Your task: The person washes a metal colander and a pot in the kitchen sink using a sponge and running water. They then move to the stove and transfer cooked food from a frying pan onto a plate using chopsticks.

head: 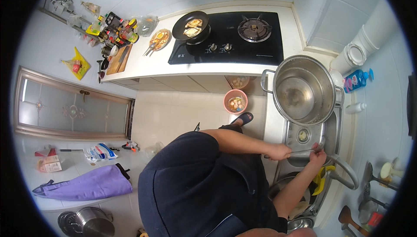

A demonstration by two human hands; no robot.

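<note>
My left hand (280, 151) grips the handle of a long metal kitchen utensil (301, 152) over the sink basin (294, 162). At the utensil's far end, my right hand (317, 157) has its fingers around the head, whose exact shape is partly hidden. The curved faucet (350, 171) arches beside my right hand, its outlet end close to the fingers. Just beyond the hands, a large, empty steel pot (296, 93) stands over the sink's far end. The basin's drain (303, 135) shows between pot and hands.
A black frying pan (185, 25) with fried eggs sits on the gas stove (228, 53). Near it are a plate of food (166, 41) and a knife on a cutting board (114, 67). A yellow basket (321, 181) and bowls fill the second basin. A pink bin (226, 101) stands on the floor.
</note>
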